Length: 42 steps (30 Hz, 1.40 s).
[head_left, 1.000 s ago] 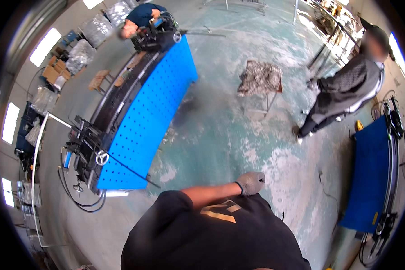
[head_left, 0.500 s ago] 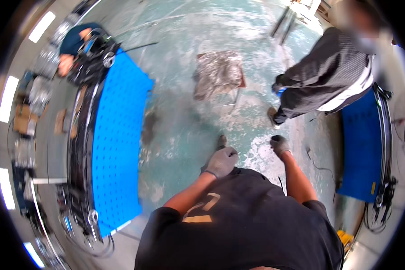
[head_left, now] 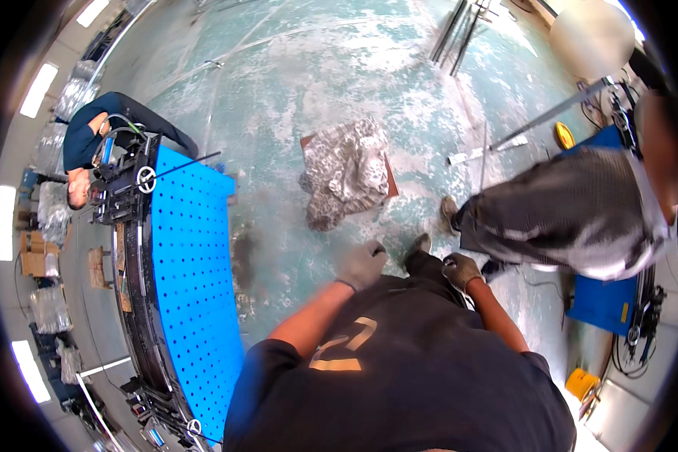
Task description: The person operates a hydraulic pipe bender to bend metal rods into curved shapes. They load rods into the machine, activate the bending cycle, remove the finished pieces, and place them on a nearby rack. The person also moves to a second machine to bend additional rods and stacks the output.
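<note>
My left hand (head_left: 364,265), in a grey work glove, swings in front of my body and is partly smeared by motion. Its fingers look loosely curled, with nothing seen in them. My right hand (head_left: 462,273), gloved the same way, is at my right side with fingers folded in and no object visible. Ahead on the floor lies a crumpled heap of clear plastic wrap (head_left: 348,169) on a reddish-brown board (head_left: 392,179). Both hands are apart from it; the left one is nearer.
A long blue perforated bench (head_left: 192,286) runs along my left, with a person (head_left: 90,139) at its far end. Close on my right stands another person (head_left: 557,207) beside a blue bench (head_left: 601,305). Metal bars (head_left: 456,34) lie farther ahead.
My view has moved forward, so the plastic heap sits closer. The person on the right is nearer and lower in view. My right hand has come closer to my body.
</note>
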Each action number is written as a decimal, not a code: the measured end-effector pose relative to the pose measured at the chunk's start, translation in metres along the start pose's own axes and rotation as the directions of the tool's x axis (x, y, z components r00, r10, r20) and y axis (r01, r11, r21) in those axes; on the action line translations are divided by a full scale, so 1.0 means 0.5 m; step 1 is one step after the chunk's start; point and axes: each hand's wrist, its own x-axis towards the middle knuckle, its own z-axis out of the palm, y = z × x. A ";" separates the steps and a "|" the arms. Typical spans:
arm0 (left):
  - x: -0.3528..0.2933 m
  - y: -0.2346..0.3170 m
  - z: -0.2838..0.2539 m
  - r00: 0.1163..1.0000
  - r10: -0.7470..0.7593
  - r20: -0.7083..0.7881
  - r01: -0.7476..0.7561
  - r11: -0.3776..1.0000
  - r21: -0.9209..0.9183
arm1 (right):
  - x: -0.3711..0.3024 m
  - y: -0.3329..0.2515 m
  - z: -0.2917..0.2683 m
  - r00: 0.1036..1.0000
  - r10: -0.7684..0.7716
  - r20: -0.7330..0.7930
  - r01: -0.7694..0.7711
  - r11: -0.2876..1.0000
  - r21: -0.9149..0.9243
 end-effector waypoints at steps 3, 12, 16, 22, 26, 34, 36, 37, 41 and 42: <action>0.058 0.011 0.021 0.998 -0.046 0.033 0.047 0.999 -0.010 | 0.072 -0.047 -0.054 0.997 -0.002 0.080 0.002 1.000 0.004; 0.252 0.150 0.081 0.983 0.127 0.130 -0.151 0.969 0.194 | 0.175 -0.071 -0.205 0.998 0.009 0.067 -0.035 0.912 0.408; 0.305 0.188 0.079 0.973 0.165 0.163 -0.194 0.965 0.178 | 0.156 -0.022 -0.230 0.978 0.208 0.005 -0.183 0.848 0.497; 0.428 0.193 0.101 0.888 0.358 0.289 -0.425 0.879 0.218 | 0.155 0.091 -0.245 0.886 0.427 -0.183 -0.308 0.835 0.456; 0.475 0.237 0.102 0.925 0.209 0.317 -0.283 0.935 0.211 | 0.163 0.178 -0.231 0.845 0.458 -0.276 -0.344 0.861 0.375; 0.569 0.254 0.132 0.914 -0.028 0.405 -0.126 0.929 0.349 | 0.266 0.342 -0.203 0.875 0.483 -0.041 -0.466 0.862 0.199; 0.609 0.254 0.157 0.909 -0.021 0.415 -0.121 0.942 0.313 | 0.296 0.347 -0.243 0.858 0.507 0.080 -0.512 0.838 0.189; 0.631 0.235 0.190 0.912 0.005 0.410 -0.131 0.951 0.279 | 0.308 0.328 -0.276 0.831 0.546 0.102 -0.555 0.803 0.219; 0.708 0.334 0.203 0.913 0.142 0.383 -0.246 0.939 0.239 | 0.348 0.207 -0.461 0.717 0.685 0.130 -0.666 0.617 0.419; 0.719 0.351 0.196 0.925 0.158 0.346 -0.248 0.940 0.235 | 0.385 0.246 -0.454 0.736 0.670 0.098 -0.648 0.654 0.391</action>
